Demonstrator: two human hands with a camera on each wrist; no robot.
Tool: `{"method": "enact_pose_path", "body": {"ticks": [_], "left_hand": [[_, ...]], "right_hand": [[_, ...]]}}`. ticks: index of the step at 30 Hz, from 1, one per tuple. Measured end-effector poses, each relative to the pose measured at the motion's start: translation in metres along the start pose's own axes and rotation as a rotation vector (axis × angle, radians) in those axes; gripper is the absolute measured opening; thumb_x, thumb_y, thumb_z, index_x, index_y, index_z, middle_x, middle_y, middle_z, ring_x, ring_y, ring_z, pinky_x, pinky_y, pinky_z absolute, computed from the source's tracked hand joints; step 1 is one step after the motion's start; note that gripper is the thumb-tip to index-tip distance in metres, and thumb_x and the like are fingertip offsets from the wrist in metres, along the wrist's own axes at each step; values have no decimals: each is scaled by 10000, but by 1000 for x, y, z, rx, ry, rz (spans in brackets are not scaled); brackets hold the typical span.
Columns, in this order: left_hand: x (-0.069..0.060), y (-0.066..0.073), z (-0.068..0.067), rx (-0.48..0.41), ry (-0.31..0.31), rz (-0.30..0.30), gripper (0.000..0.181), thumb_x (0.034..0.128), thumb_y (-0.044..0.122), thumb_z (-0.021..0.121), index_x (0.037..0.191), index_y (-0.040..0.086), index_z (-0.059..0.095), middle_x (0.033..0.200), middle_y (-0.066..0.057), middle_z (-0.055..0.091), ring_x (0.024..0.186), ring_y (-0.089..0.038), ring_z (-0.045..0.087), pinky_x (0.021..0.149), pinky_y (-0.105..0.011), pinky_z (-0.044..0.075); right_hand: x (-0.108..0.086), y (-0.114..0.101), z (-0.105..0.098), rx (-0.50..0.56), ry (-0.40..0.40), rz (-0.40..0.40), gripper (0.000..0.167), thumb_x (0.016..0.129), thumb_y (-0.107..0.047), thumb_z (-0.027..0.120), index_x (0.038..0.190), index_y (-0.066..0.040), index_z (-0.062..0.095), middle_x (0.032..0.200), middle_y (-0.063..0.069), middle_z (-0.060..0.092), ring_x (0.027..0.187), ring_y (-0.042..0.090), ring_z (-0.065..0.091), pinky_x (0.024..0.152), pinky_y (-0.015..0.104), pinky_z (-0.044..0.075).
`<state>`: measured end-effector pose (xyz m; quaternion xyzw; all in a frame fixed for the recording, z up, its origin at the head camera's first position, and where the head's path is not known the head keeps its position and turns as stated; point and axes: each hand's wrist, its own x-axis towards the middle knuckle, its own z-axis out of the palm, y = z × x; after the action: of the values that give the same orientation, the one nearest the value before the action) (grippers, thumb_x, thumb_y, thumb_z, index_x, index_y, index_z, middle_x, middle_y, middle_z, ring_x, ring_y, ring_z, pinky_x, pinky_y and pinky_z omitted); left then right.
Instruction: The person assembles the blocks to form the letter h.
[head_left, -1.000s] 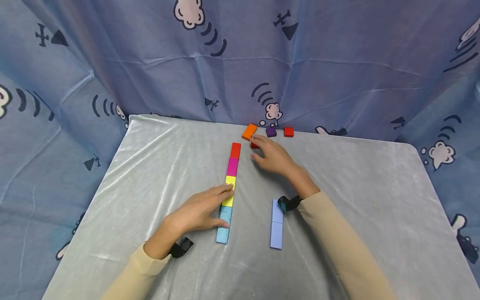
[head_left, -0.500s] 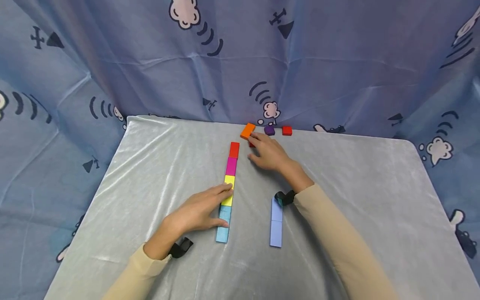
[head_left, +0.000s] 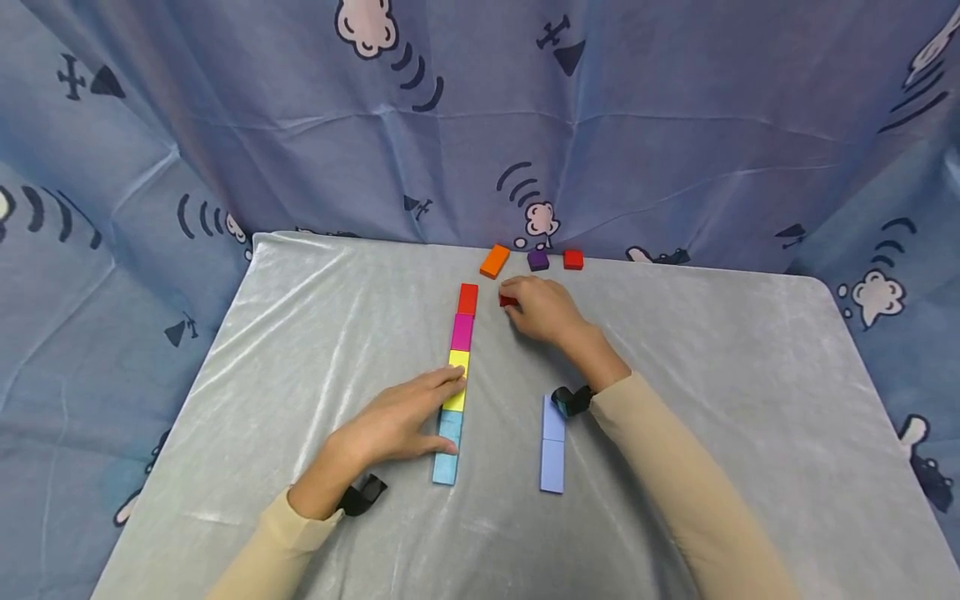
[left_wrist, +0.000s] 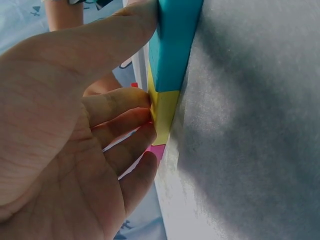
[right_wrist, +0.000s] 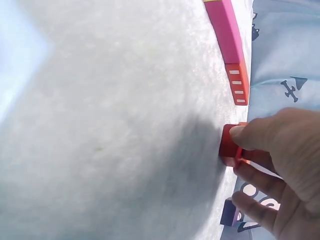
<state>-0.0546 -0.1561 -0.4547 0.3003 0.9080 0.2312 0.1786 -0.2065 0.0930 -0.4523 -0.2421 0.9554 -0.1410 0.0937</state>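
In the head view my left hand lies beside a row of blocks, its fingertips touching the yellow block and its thumb at the light blue blocks. Fingers are loosely extended, as the left wrist view also shows. Beyond the yellow come a magenta block and a red block at the far end. My right hand pinches a separate dark red block between thumb and fingers, just right of the row's far end. The hand covers part of that block in both views.
Along the table's back edge lie an orange block, a purple block and another red block. Two periwinkle blocks lie end to end under the right wrist. A patterned blue curtain hangs behind the grey cloth.
My right fingers have closed from a spread pose onto the dark red block and drawn it slightly nearer, away from the orange block. The left hand stays in place.
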Motion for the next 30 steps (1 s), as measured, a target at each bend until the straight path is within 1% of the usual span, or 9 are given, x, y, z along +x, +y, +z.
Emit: {"method": "enact_pose_path", "body": {"ticks": [6, 10, 14, 20, 25, 30], "left_hand": [[-1, 1, -2, 6, -3, -12, 930, 863, 376, 887, 1602, 33, 438, 1702, -93, 400, 1583, -279, 403, 1250, -469, 434], [-1, 1, -2, 5, -5, -9, 937, 861, 382, 888, 1604, 33, 436, 1699, -92, 404, 1579, -275, 410, 1252, -465, 432], [0, 1, 0, 5, -7, -7, 942, 861, 388, 887, 1606, 33, 432, 1702, -92, 399, 1579, -272, 410, 1247, -466, 438], [0, 1, -1, 18, -2, 1, 939, 865, 386, 883, 1606, 29, 430, 1704, -95, 395, 1578, -275, 410, 1243, -464, 442], [0, 1, -1, 23, 2, 9, 936, 869, 380, 880, 1606, 24, 427, 1703, -93, 397, 1578, -275, 411, 1249, -461, 435], [-1, 1, 0, 3, -7, 3, 929, 872, 365, 882, 1606, 23, 427, 1704, -104, 396, 1582, -280, 405, 1256, -464, 426]], "right_hand": [[-5, 3, 3, 16, 54, -9, 326, 1005, -94, 689, 1324, -55, 744, 1357, 103, 745, 1324, 302, 678, 1145, 490, 540], [-8, 6, 4, 37, 72, -13, 303, 994, -85, 707, 1289, -46, 762, 1317, 117, 759, 1261, 309, 704, 1105, 495, 566], [-12, 9, 5, 74, 66, -26, 301, 986, -83, 718, 1278, -24, 760, 1289, 149, 760, 1205, 329, 711, 1093, 500, 570], [-20, 12, 6, 105, 62, -45, 310, 989, -114, 727, 1284, -22, 754, 1286, 159, 760, 1208, 342, 702, 1110, 516, 555], [-32, 13, 6, 109, 68, -58, 301, 988, -129, 733, 1271, -31, 763, 1266, 146, 771, 1216, 336, 705, 1114, 523, 552], [-46, 13, 7, 134, 58, -75, 303, 988, -143, 740, 1270, -36, 764, 1248, 133, 774, 1194, 319, 712, 1089, 518, 569]]}}
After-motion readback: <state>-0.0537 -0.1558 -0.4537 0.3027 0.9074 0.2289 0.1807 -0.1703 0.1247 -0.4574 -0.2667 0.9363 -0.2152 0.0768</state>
